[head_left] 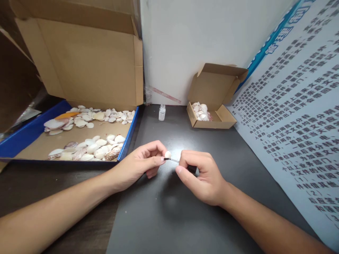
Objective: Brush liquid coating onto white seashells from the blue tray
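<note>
Between thumb and fingers, my left hand (148,159) pinches a small whitish seashell (167,154) above the dark table. My right hand (202,176) is closed around the black cap of a small applicator brush (173,160). The thin stem points left, and its dark bristle tip meets the shell's lower edge close to my left thumb. Farther back stands a small clear glass bottle (162,113) with a printed label and an uncapped neck.
A large blue-rimmed cardboard box (34,146) at left holds seashells in two groups and an orange piece (67,115). At back right, a small open cardboard box (212,124) contains more shells. A printed poster (296,106) leans along the right side; a white wall rises behind.
</note>
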